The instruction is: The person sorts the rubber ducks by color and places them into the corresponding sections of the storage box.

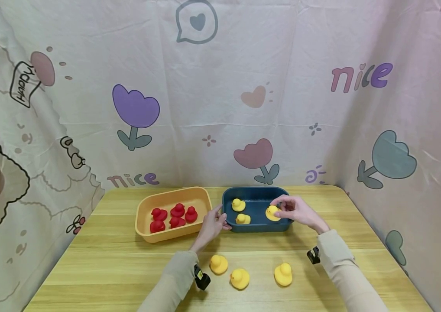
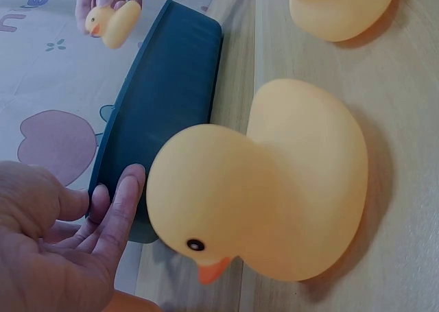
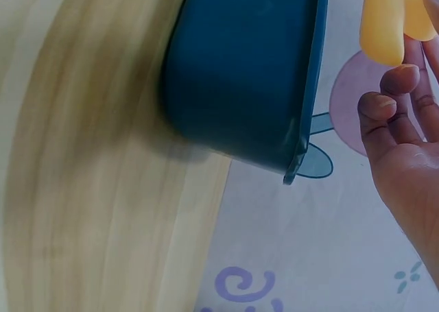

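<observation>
My right hand [image 1: 296, 209] pinches a yellow rubber duck [image 1: 272, 212] over the right part of the dark blue basket [image 1: 255, 227]. In the left wrist view that duck [image 2: 115, 25] shows above the basket's rim, beak pointing left. Two other yellow ducks, one at the back [image 1: 238, 205] and one in front [image 1: 243, 219], sit inside the basket's left half. At the basket's left end, my left hand [image 1: 212, 225] grips the rim, thumb at the top edge and fingers along the outer wall [image 2: 164, 79].
An orange basket [image 1: 158, 236] holding several red ducks [image 1: 177, 210] stands left of the blue one. Nearer on the wooden table [image 1: 99, 268] lie three yellow ducks: one by my left sleeve [image 1: 218, 264], one in the middle [image 1: 240, 278], one farther right [image 1: 283, 274]. A printed curtain [image 1: 212, 86] hangs behind.
</observation>
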Tool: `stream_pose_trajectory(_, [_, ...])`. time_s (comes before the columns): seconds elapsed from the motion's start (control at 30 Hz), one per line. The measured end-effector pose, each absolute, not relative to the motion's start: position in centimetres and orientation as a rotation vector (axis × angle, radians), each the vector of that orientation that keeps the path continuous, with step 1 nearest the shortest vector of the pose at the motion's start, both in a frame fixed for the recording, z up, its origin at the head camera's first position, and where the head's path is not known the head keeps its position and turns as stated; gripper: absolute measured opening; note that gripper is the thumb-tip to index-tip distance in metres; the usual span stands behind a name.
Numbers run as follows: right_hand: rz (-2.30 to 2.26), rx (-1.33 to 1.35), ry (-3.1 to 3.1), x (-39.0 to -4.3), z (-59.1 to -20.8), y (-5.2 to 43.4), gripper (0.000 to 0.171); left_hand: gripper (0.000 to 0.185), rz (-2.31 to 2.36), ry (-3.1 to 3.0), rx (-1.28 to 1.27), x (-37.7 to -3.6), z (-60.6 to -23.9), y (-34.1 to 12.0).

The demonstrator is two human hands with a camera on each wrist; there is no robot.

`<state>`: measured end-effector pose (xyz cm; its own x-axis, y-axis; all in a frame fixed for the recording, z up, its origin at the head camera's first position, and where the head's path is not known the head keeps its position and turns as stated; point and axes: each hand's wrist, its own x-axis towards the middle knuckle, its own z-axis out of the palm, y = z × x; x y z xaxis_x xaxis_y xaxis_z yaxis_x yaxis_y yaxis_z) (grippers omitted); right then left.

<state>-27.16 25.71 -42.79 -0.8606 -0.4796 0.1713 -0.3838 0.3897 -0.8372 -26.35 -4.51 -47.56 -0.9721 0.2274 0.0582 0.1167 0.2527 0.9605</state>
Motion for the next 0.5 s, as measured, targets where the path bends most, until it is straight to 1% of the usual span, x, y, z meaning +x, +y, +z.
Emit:
stream_pose_trajectory(0.2, [-1.489,-0.799,2.557,-28.2,-42.4,25.2,0.029,0.048,1.847,2.406,0.339,-26.4,-47.6,-4.6])
stream_pose_trajectory(0.3, [-1.472,-0.762,2.58,-28.6,-42.1,24.8,0.029,0.048,1.85,2.405,0.348,-26.4,-47.7,-4.6])
stream_pose_trajectory(0.5, [-1.443,-0.673,2.59,-28.2,-40.0,23.4,0.031,0.049,1.851,2.396,0.34,-26.6,-47.9,-4.6])
